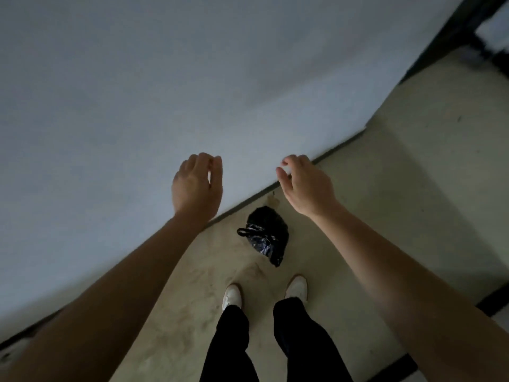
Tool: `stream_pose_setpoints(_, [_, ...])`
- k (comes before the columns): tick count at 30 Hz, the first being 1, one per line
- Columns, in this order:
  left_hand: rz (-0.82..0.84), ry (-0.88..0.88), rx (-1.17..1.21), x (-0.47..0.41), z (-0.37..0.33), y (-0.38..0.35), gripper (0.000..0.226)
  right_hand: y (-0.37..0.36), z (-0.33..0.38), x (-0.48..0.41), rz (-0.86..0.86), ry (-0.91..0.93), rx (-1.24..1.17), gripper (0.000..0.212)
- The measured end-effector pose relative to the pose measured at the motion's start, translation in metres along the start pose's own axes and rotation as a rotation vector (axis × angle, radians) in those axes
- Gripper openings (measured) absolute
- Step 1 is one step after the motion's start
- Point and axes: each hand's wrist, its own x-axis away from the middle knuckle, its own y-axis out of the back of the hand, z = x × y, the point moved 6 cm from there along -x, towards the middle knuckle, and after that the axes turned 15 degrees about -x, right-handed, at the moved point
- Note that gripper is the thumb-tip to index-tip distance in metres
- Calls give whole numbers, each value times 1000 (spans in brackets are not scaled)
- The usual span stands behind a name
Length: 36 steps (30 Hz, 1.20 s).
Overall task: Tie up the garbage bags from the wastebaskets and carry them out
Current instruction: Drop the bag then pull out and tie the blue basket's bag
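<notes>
Risk 1, as a judgement: leaving the bag [265, 235] behind. Lies on the floor [413, 188] just ahead of the 2 shoes [232, 296], close to the foot of the wall [137, 92], touched by neither hand. Looks tied already, with a knotted loop showing at its near-left side; so probably only the carrying out remains.

Risk 2: grabbing the thin film instead of the loop. Could tear, or spill whatever is inside; contents not visible. Dim light makes the knot hard to pick out against black plastic.

Risk 3: stepping forward without looking down. Bag sits directly in the walking line, so could be kicked or trodden on.

Left hand [197, 186] raised in front of the wall, back toward the camera, fingers curled loosely, thumb near the forefinger, holding nothing. Right hand [305, 183] raised at similar height, wrist bent, fingers released and drooping forward, also empty. Both forearms stretched out and apart, well above the bag. Needs a bend down to reach it.
</notes>
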Motion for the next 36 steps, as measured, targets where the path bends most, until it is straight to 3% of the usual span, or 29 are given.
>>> stream_pose_setpoints(3, [-137, 42, -152, 37, 22, 114, 41, 40, 104, 18, -42, 241, -62, 35])
stream_pose_setpoints(7, [-196, 113, -319, 86, 66, 200, 40, 52, 203, 38, -17, 469, -45, 41])
stream_pose_setpoints(13, [-446, 463, -468, 252, 205, 376, 42, 22, 424, 148, 106, 870, -128, 48])
stream_pose_setpoints(18, [-554, 799, -654, 480, 319, 493, 49, -43, 607, 313, 177, 1190, -216, 53])
stream_pose_setpoints(22, [-612, 1108, -773, 705, 380, 568, 54, -109, 732, 513, 365, 1486, -261, 58])
stream_pose_setpoints(28, [-676, 1414, -843, 940, 431, 609, 55, -186, 845, 749, 550, 1675, -361, 59])
stream_pose_setpoints(36, [-602, 1660, -832, 1137, 544, 609, 59, -316, 936, 967, 751, 1842, -370, 60])
